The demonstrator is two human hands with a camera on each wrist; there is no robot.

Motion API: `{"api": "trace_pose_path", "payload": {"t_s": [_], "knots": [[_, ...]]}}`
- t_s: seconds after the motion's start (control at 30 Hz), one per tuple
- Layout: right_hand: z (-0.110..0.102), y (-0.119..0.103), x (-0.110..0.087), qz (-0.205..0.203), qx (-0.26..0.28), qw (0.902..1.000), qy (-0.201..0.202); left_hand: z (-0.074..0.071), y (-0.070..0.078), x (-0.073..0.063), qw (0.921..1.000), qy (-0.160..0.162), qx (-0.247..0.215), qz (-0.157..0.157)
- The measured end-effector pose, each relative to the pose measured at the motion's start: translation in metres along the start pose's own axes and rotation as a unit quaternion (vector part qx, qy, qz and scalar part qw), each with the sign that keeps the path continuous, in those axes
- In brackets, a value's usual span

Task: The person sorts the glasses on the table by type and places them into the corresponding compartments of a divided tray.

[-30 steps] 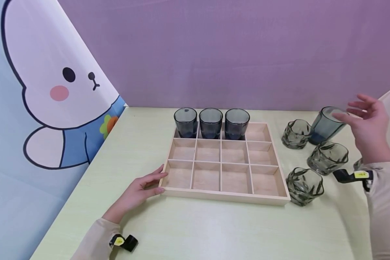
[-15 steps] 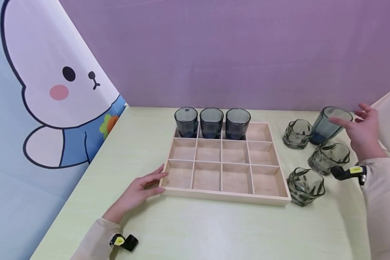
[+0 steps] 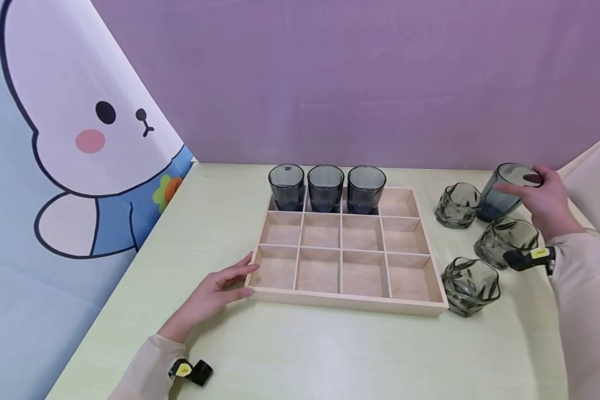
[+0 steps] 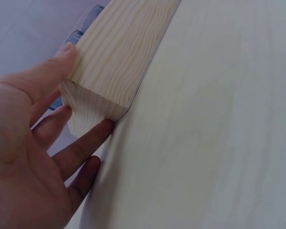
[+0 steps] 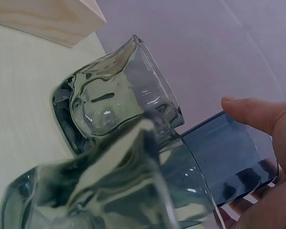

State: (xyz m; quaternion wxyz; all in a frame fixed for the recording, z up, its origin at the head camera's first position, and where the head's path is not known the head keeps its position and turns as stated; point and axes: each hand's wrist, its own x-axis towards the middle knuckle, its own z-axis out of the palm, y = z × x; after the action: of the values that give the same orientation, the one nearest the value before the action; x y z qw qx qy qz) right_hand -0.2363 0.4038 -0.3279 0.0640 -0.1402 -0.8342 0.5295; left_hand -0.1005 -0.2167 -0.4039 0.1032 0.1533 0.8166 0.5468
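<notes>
At the far right, my right hand (image 3: 550, 203) is round a tall blue-grey glass tumbler (image 3: 500, 197), thumb on its near side and fingers on its far side. In the right wrist view, those fingers show dark through the tumbler (image 5: 219, 157). My left hand (image 3: 212, 289) holds the near left corner of a divided wooden tray (image 3: 340, 301). The left wrist view has its thumb on one wall and its fingertips on the adjoining wall. Three matching dark tumblers, one being the middle tumbler (image 3: 325, 189), stand in the tray's back row, leftmost compartments.
Three wavy grey-green glasses stand right of the tray: a back glass (image 3: 457, 205), a middle glass (image 3: 507, 241) and a front glass (image 3: 470, 286). The back and middle ones sit close to the held tumbler. A purple backdrop (image 3: 330, 83) borders the table's far edge.
My right hand has moved left and down onto the tall tumbler, and its fingers have closed round it. The left hand and tray have stayed where they were.
</notes>
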Motion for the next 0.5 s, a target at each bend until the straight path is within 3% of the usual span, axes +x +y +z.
{"api": "trace_pose_path", "payload": {"t_s": [0.5], "knots": [[-0.0017,0.0001,-0.0007,-0.001,-0.032,0.9995,0.007,-0.0003,-0.0011,0.0003,1.0,0.001,0.003,-0.001]]}}
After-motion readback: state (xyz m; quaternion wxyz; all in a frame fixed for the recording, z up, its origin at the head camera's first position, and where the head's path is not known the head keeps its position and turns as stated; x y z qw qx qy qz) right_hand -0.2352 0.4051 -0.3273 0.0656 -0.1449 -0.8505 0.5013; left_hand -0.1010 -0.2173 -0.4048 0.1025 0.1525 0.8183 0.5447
